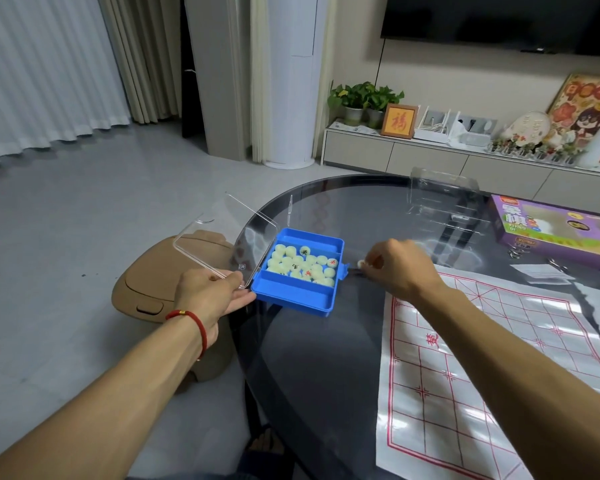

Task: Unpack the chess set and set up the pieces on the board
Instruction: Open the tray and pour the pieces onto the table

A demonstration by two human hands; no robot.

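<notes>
The bench [343,341] is dark glass & fills the lower right of the frame. The board [499,375] is a thin sheet w/ red lines, lying flat at lower right. The blue box [291,299] sits mid frame, at the bench's left edge, w/ its clear lid [222,244] swung open to the left. Pale round pieces [302,266] lie piled in its big middle part. The left hand [212,296] steadies the box at the lid's hinge corner, fingers mostly straight. The right hand [395,268] is just right of the box, its grip pinching one piece [361,263]. To do it well: keep the box still, read the mark on the piece, then set it on a line crossing, not in a square. The sheet looks slippy, so go soft.
</notes>
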